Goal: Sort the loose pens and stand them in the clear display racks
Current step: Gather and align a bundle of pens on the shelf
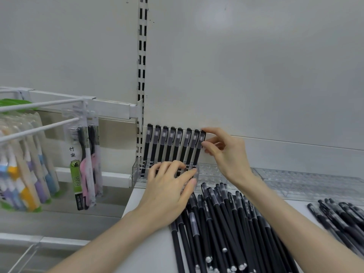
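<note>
Where the pale back panel (246, 66) meets the white shelf (149, 243), a broad heap of loose pens (226, 223) is spread across the shelf, black-bodied and mostly lying lengthwise, with a smaller heap (338, 215) well apart at the right edge. Behind them further racks (307, 180) are lined along the panel, and toothbrush packs (84, 164) are hung from hooks on the left. Eight pens (171, 146) are stood upright (caps up) in the clear display rack (137, 170). The rack's front is covered by the left hand (169, 190), fingers relaxed and resting on it. The last pen (199, 148) of the row is pinched at its cap by the right hand (224, 152).
</note>
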Available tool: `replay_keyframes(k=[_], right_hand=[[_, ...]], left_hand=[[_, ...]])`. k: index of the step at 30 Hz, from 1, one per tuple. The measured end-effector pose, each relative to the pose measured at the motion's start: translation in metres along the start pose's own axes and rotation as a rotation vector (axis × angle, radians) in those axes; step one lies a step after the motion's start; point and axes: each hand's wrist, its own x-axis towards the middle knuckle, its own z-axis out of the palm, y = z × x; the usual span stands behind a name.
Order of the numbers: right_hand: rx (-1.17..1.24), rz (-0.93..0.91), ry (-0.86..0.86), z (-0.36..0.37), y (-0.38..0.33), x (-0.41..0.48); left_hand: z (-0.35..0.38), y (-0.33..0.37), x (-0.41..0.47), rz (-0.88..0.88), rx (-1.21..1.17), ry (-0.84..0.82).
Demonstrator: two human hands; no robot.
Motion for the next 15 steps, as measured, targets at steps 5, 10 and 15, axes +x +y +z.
replay_keyframes(k=[5,10,15], right_hand=[[-0.072,0.018,-0.013,-0.009,-0.006,-0.012],[-0.132,0.04,-0.126,-0.027,-0.011,-0.041],[-0.203,0.054,-0.373,-0.047,-0.001,-0.071]], left_hand=[[-0.007,0.008,0.004,-0.054,-0.007,0.018],[-0.026,0.027,0.0,-0.1,0.079,-0.142],[-0.04,0.055,-0.029,-0.335,0.079,-0.349]])
